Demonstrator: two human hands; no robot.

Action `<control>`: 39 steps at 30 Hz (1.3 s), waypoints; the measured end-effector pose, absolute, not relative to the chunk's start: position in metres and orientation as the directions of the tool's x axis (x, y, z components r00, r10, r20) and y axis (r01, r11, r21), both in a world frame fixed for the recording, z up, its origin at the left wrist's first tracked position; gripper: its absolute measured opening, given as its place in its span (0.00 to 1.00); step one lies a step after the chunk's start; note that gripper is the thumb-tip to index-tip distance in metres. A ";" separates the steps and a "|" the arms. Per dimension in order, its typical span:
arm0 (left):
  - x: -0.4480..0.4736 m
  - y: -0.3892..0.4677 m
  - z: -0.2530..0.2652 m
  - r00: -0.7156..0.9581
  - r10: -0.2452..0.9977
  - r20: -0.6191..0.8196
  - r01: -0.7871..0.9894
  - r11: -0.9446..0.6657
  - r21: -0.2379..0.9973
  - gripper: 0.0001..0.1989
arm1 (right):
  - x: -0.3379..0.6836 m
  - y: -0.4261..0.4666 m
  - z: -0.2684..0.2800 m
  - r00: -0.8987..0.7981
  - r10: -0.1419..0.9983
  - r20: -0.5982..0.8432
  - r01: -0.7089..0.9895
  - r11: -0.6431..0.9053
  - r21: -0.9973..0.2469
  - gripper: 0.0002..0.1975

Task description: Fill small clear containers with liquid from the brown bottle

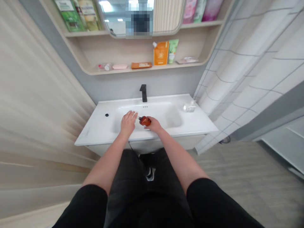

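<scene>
Over the washbasin (159,109), my right hand (155,124) is closed around an amber bottle (144,121). The bottle lies tipped on its side, its dark neck pointing left toward my other hand. My left hand (127,124) is curled over a pale, partly see-through thing (137,117) right beside the bottle's neck. Most of that thing is hidden by my fingers, so I cannot tell its kind. Whether the neck touches it is too small to see. Both hands are above the front part of the basin.
Behind the basin rises a black faucet (143,93). A clear container (189,107) stands on the right counter, and a black round fitting (106,115) sits on the left. Above, a shelf (116,70) holds an orange pouch (161,53), a green tube (173,51) and small packs below a mirror.
</scene>
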State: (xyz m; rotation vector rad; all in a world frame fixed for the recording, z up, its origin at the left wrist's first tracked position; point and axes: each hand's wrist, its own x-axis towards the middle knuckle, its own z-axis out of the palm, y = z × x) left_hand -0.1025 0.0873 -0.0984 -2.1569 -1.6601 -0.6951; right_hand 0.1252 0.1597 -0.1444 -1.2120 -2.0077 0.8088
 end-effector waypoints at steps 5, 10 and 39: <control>-0.102 0.090 -0.094 0.228 0.802 0.552 0.960 -0.279 0.009 0.35 | 0.125 0.160 -0.145 -0.331 0.916 0.225 0.487 0.370 -0.791 0.44; -0.104 0.096 -0.087 0.283 0.775 0.565 0.947 -0.318 -0.038 0.33 | 0.125 0.163 -0.148 -0.302 0.926 0.227 0.467 0.352 -0.811 0.44; -0.095 0.106 -0.043 0.435 0.758 0.487 0.899 -0.394 -0.189 0.34 | 0.125 0.162 -0.147 -0.237 0.936 0.261 0.303 0.326 -0.895 0.44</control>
